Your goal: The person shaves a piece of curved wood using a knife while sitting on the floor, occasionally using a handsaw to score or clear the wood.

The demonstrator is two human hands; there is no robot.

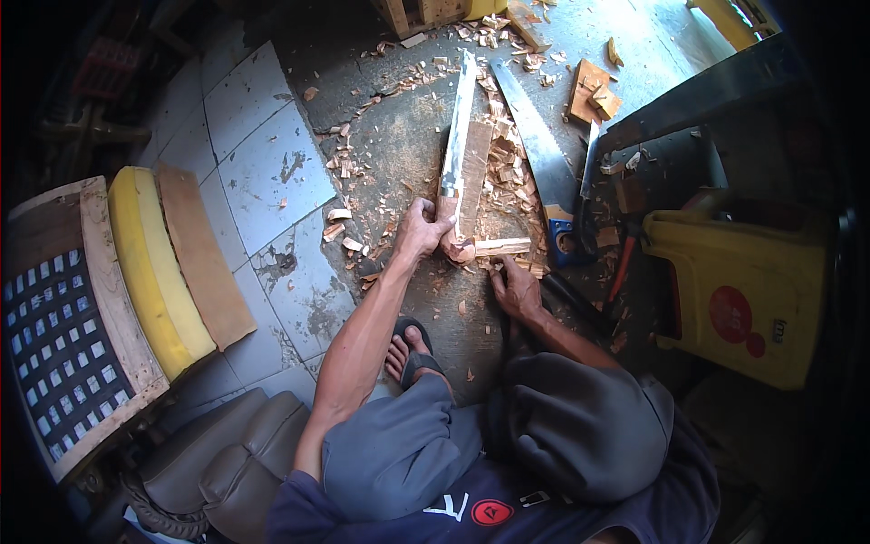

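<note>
In the head view, the left hand (420, 228) has its grip clamped around the wooden handle of a large knife (462, 122), whose blade points away from the person, over a flat wooden block (477, 152) on the floor. The right hand (518, 292) bends its fingers at the near edge of a short pale stick (504, 247), just beside the knife's handle end; whether its grip is clamped on the stick I cannot tell. Shavings (507, 168) crowd the block's right edge, and beyond them a handsaw (539, 136) lies lengthwise, bounding the room for moving on that side. Leftward, the dark floor meets the edge of pale tiles (272, 181), which give the left arm a wide stretch, bounded by a yellow foam pad (154, 272) and a wooden frame (86, 227) with black webbing. On the right, a hollow yellow plastic container (743, 290) stands near the saw's handle, its dark mouth toward the person's work; its contents are too shadowed to tell.
</note>
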